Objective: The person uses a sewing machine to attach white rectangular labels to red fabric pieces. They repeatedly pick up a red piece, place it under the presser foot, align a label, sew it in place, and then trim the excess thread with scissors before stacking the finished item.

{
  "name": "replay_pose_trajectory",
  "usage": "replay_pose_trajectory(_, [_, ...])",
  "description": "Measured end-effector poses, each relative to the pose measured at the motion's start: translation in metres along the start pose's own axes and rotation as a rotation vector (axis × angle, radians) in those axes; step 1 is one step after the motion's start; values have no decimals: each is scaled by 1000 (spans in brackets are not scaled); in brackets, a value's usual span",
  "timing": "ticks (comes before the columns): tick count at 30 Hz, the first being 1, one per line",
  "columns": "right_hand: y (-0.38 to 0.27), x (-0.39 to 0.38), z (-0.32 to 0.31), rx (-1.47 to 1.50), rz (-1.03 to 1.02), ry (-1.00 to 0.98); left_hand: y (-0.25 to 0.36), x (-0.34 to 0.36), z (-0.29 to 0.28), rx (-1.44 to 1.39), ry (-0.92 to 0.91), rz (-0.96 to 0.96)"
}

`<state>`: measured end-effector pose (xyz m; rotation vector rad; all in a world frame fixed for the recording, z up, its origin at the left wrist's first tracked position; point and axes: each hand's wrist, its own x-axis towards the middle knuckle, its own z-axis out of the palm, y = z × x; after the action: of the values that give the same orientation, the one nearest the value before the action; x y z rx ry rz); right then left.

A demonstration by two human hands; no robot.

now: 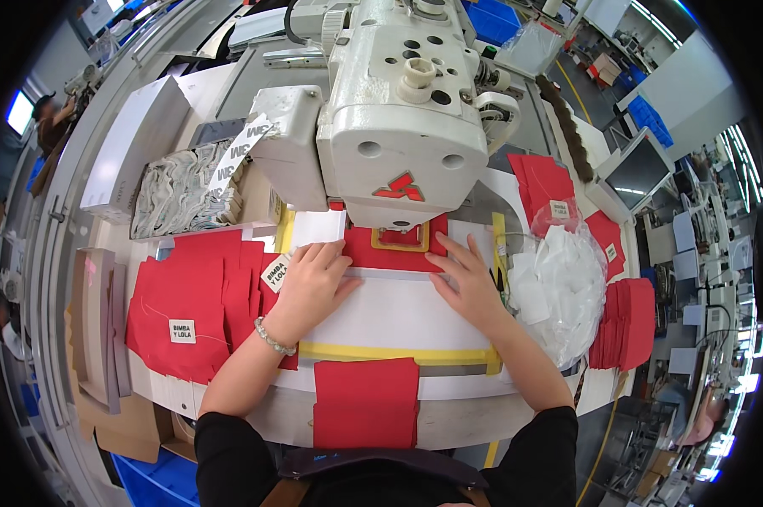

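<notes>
A red fabric piece (362, 255) lies flat beneath the head of a large white sewing machine (402, 160). The machine's yellow-edged rectangular clamp frame (401, 247) sits over it. My left hand (314, 275), with a beaded bracelet at the wrist, rests at the piece's left end, fingers stretched out. At its right end my right hand (470, 287) lies with fingers spread, thumb near the lower edge. Neither hand grips anything. Under both is a white sheet (390, 313) edged with yellow tape (390, 353).
A stack of red pieces (366, 401) lies at the front edge. Left are a red pile (179, 287) with pale labels and an open box of folded strips (187, 190). Right are a bag of white pieces (559, 287), another red stack (626, 325) and a screen (639, 173).
</notes>
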<state>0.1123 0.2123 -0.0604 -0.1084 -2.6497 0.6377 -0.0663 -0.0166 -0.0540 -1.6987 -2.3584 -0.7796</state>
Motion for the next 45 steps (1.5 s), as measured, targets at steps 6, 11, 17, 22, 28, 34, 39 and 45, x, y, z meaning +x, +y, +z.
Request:
replay_pose_trajectory(6, [0, 1, -2, 3, 21, -12, -1, -1, 0, -3, 16, -4])
replay_pose_trajectory(11, [-2, 2, -2, -3, 18, 5, 1, -1, -2, -4, 23, 2])
replay_pose_trajectory(17, [-2, 0, -3, 19, 32, 22, 0, -1, -1, -13, 46, 15])
replay_pose_trajectory(22, [-2, 1, -3, 24, 39, 15, 0, -1, -2, 11, 50, 37])
replay_pose_trajectory(28, [-3, 2, -4, 47, 41, 3, 0, -1, -2, 42, 58, 10])
replay_pose_trajectory(34, [-3, 2, -5, 52, 55, -10, -1, -2, 0, 43, 47, 5])
replay_pose_trajectory(39, [-3, 2, -5, 50, 49, -2, -1, -3, 0, 65, 47, 17])
replay_pose_trajectory(45, [-6, 1, -6, -90, 16, 49, -2, -5, 3, 114, 45, 36])
